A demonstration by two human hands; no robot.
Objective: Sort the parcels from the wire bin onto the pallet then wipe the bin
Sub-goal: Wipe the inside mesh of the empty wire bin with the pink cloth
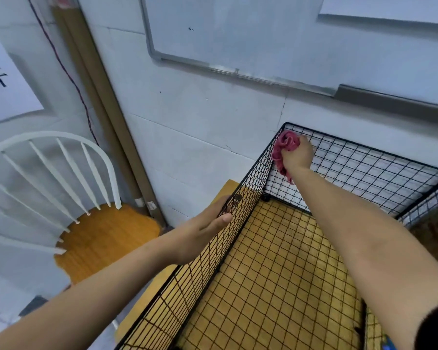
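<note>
A black wire bin (364,170) stands on a yellow wooden surface, and nothing lies inside it. My right hand (297,155) grips a bunched pink cloth (285,145) and presses it into the bin's far left corner, at the top rim. My left hand (208,228) holds the upper edge of the bin's left wall, thumb inside the mesh and fingers curled over the outside. No parcels or pallet are in view.
A white spindle-back chair with an orange wooden seat (104,238) stands to the left of the bin. A whiteboard (238,34) hangs on the wall behind. A brown post (99,102) runs down the wall's corner.
</note>
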